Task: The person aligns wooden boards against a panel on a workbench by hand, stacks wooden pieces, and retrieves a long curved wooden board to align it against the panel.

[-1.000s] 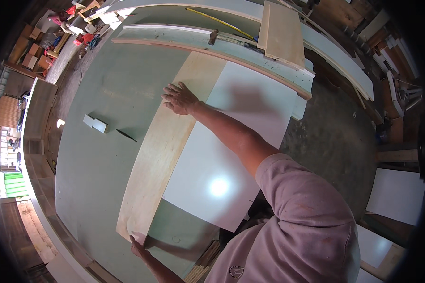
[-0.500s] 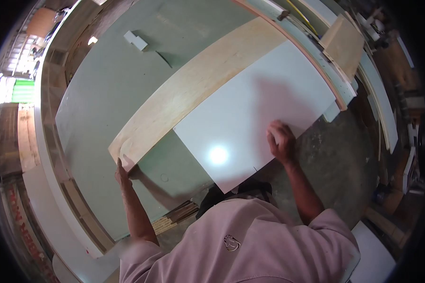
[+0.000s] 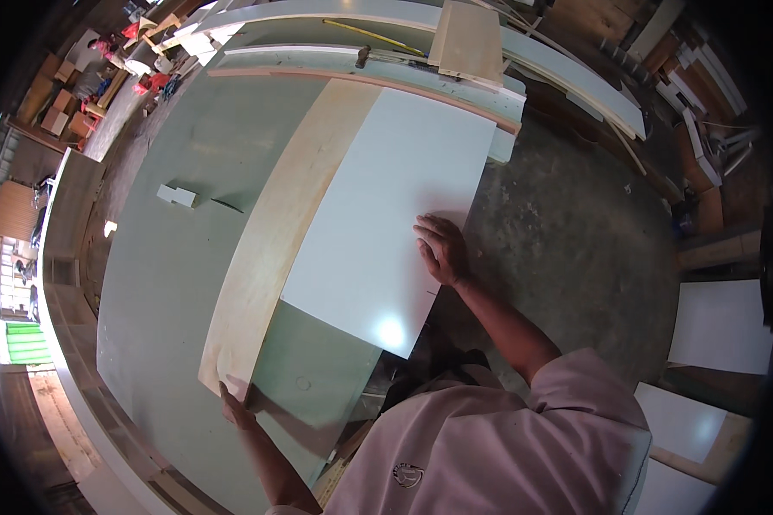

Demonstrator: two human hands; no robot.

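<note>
A long, pale plywood board lies lengthwise across a broad, grey-green desk, its far end just beside a slim reddish-brown wooden strip. The left hand is at the board's near end, one digit laid over the edge; the other fingers are hidden, so I cannot tell how far they close around it. A wide, flat white panel lies along the board's right side, and the board reaches nearer the person than the panel does. The panel's near right corner juts past the desk's edge. The right hand is over the panel's right edge with its fingers spread loosely and slightly bent, the thumb apart and nothing gripped; whether they press on the surface is unclear. To the left of the board, a small white stepped block sits near a thin, dark, pointed sliver. Beyond the strip are a dark-headed hammer, a narrow yellow rod and pale, flat wooden boards.
</note>
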